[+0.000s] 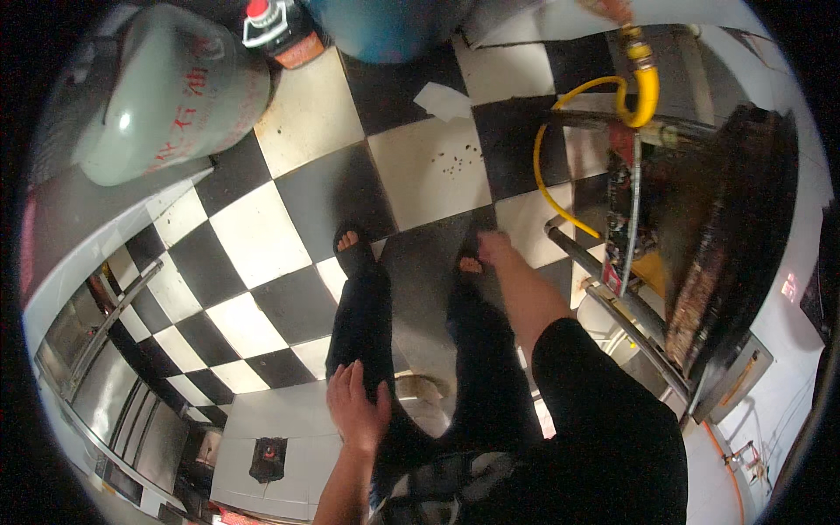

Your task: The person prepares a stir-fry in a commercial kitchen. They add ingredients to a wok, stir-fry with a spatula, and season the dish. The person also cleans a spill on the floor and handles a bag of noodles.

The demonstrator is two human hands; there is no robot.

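My left hand (357, 403) lies on the left thigh of my dark trousers (359, 321). Its fingers are a little spread and nothing is in it. My right arm reaches forward and down, with my right hand (493, 248) near my right foot (470, 264). That hand is blurred, and I cannot tell if its fingers hold anything. Ahead of my feet, small dark specks (456, 164) are scattered on a white floor tile (426, 177). A piece of white paper (443, 102) lies just beyond them.
A grey gas cylinder (190, 98) stands at the upper left, beside a dark bottle (285, 39) with a red cap. A blue container (387, 26) is at the top. On the right are a grimy metal frame (584, 262) and a yellow hose (539, 164). A cardboard box (295, 420) sits lower left.
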